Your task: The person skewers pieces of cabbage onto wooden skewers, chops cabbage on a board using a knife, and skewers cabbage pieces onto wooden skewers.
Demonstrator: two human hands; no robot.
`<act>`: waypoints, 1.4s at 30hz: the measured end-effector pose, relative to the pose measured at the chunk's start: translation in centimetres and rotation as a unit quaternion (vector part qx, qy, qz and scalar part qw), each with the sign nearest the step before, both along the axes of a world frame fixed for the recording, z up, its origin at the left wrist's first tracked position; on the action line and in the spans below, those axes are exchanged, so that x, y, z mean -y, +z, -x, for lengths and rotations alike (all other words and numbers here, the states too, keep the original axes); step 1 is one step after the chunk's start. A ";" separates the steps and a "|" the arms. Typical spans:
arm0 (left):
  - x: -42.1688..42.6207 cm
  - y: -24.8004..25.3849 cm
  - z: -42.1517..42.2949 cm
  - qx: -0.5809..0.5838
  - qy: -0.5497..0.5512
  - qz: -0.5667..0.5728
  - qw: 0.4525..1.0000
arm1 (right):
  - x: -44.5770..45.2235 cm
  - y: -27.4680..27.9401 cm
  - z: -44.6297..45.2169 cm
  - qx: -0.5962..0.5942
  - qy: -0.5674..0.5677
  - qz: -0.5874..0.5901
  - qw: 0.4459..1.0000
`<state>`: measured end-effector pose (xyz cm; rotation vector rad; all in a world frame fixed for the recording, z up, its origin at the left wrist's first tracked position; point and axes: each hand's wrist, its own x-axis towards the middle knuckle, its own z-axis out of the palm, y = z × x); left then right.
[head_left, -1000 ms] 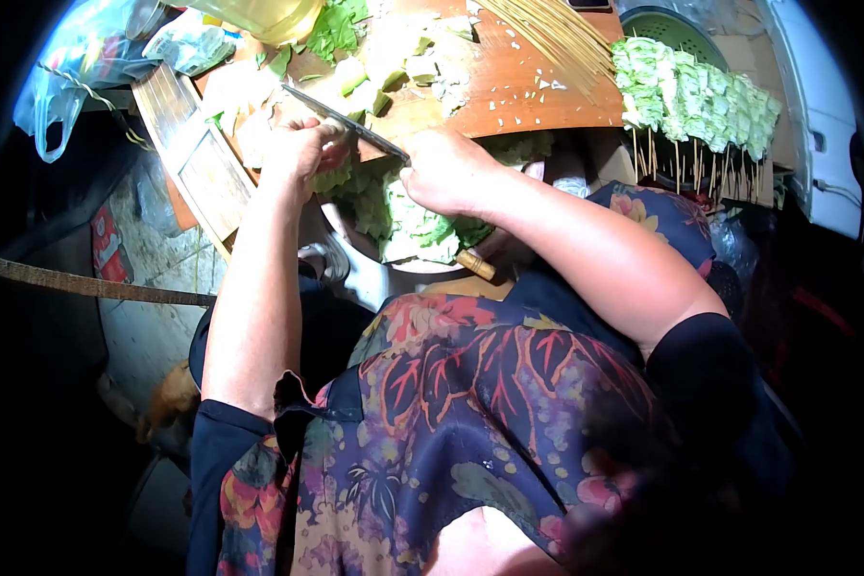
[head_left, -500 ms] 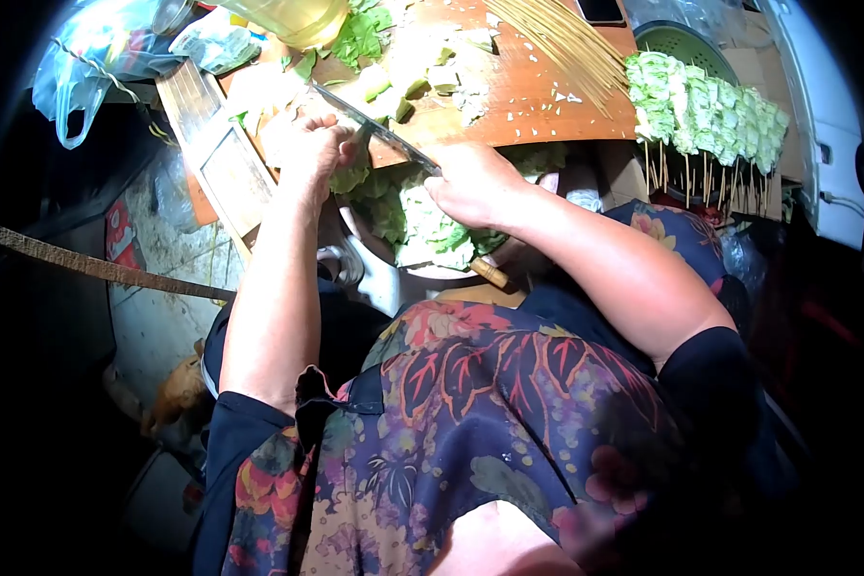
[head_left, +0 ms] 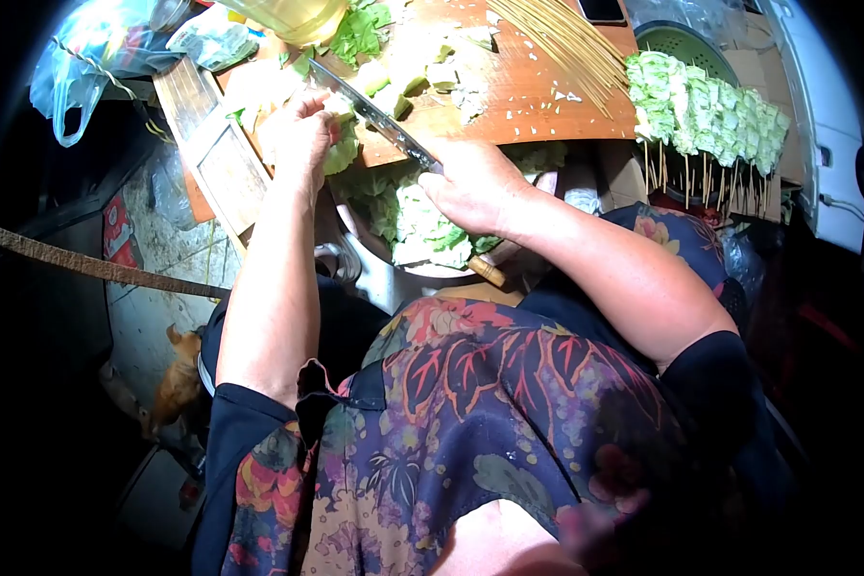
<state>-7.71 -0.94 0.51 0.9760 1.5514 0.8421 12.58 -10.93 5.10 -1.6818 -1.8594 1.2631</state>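
Note:
My right hand (head_left: 475,188) is closed around the handle of a long knife (head_left: 374,117), whose blade slants up and left over the front edge of the wooden board (head_left: 538,101). Left of the blade, my left hand (head_left: 302,134) has curled fingers on a green cabbage leaf (head_left: 343,149); glare washes out part of this area. Below the board's edge, a bowl (head_left: 355,226) holds a heap of cut cabbage leaves (head_left: 437,230). Chunks of pale cabbage core (head_left: 394,96) lie on the board beyond the knife.
Bamboo skewers (head_left: 557,43) and a phone (head_left: 601,10) lie on the board. Skewered cabbage (head_left: 706,108) is lined up at right, before a green colander (head_left: 686,43). A wooden handle (head_left: 487,271) shows beside the bowl. A plastic bag (head_left: 77,82) is at upper left.
The knife blade has shifted slightly, with more of its flat side showing. My left hand has moved a little up, and more of the leaf beside it is visible.

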 end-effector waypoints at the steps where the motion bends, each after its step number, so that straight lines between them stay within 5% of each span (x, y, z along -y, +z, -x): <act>1: -0.1 0.0 0.0 0.007 -0.014 0.004 1.000 | 0.0 0.0 -0.1 0.000 -0.001 0.000 1.000; 21: 0.7 1.6 0.1 -0.095 0.029 0.037 0.994 | 0.9 -0.3 0.3 -0.039 -0.035 0.010 0.999; 24: 0.4 1.1 1.2 -0.214 -0.016 0.062 0.975 | 1.0 -0.2 0.3 -0.036 -0.029 0.004 0.999; 26: 0.2 -0.4 2.0 -0.450 -0.210 0.008 0.868 | 0.7 1.1 0.3 -0.028 -0.012 0.019 0.999; 29: 2.2 1.3 0.7 -0.495 -0.240 -0.030 0.835 | 1.0 0.5 0.4 -0.025 0.001 0.013 1.000; 40: 1.6 0.3 2.5 -0.429 -0.222 0.032 0.875 | 1.3 0.4 0.7 -0.022 0.012 -0.010 1.000; 42: 1.0 1.3 2.5 -0.290 -0.196 0.140 0.926 | 1.4 0.6 0.8 -0.041 0.001 -0.029 0.999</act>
